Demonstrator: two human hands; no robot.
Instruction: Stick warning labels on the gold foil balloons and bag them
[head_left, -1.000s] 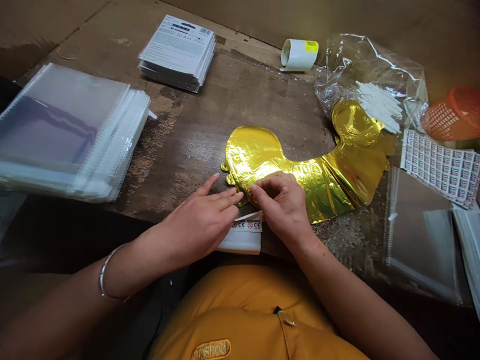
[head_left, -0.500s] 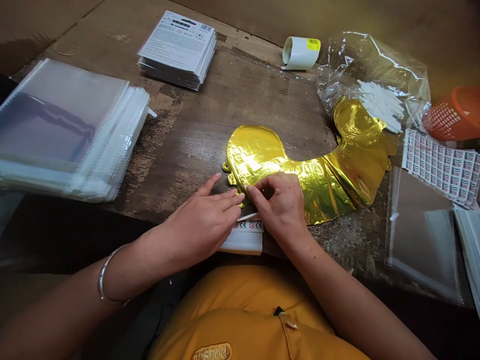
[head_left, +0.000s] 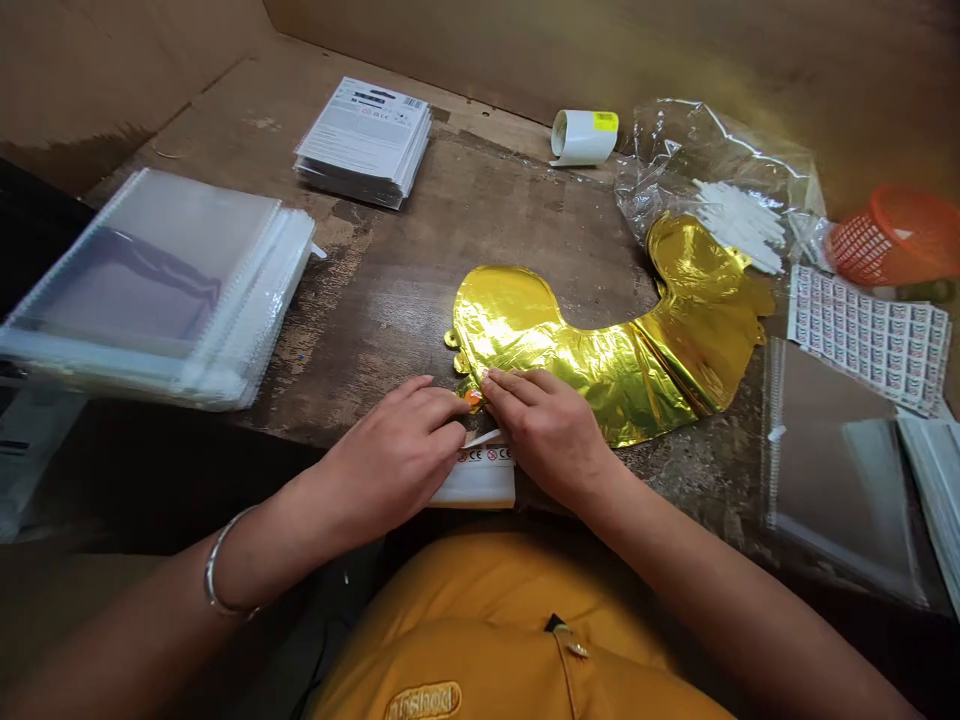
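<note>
A flat gold foil balloon (head_left: 600,345) lies curved across the dark wooden table (head_left: 420,250). My left hand (head_left: 397,455) rests at the balloon's near left edge, its fingers curled beside a small orange-red spot on the foil. My right hand (head_left: 544,430) lies with flat fingers pressed on that same edge, its fingertips meeting those of the left hand. Below both hands, at the table's front edge, lies a white strip of CE stickers (head_left: 480,475), partly covered by them.
A thick stack of clear plastic sleeves (head_left: 157,285) lies at the left, printed cards (head_left: 365,140) at the back, a white label roll (head_left: 581,137) beyond. At the right are a clear bag with white sticks (head_left: 731,205), an orange basket (head_left: 892,235), a sticker sheet (head_left: 870,335) and more sleeves (head_left: 840,470).
My right hand's fingers went from a pinch to lying flat on the balloon's edge. My left fingers curled in. The head camera tilted, so everything sits a little lower in view.
</note>
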